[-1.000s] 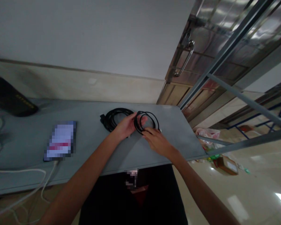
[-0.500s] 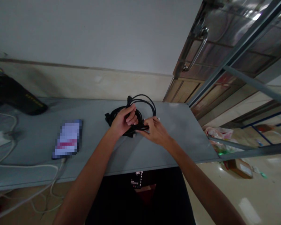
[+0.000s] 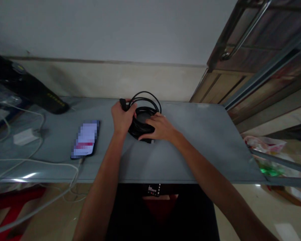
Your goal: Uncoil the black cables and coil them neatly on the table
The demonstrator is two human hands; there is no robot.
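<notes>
A coiled black cable (image 3: 135, 130) lies on the grey tabletop, a few looser loops of it rising toward the wall. My left hand (image 3: 122, 117) is closed around the coil's left side. A black plug (image 3: 123, 104) sticks up beside its thumb and fingers. From the right, my right hand (image 3: 161, 127) grips the coil, thumb at the near edge and fingers over the bundle. Just below the right thumb, another cable end (image 3: 150, 141) with a pale tip shows. Part of the coil is hidden under both hands.
A phone (image 3: 85, 139) with a white charging cable lies to the left on the grey table (image 3: 205, 144). Behind it are a white adapter (image 3: 26, 136) and a dark cylindrical object (image 3: 40, 90) with yellow lettering. A metal frame (image 3: 268, 67) stands right.
My left hand has moved from over the coil to its left side and closed there by the plug. The right hand has spread over the coil's right side. The view has shifted.
</notes>
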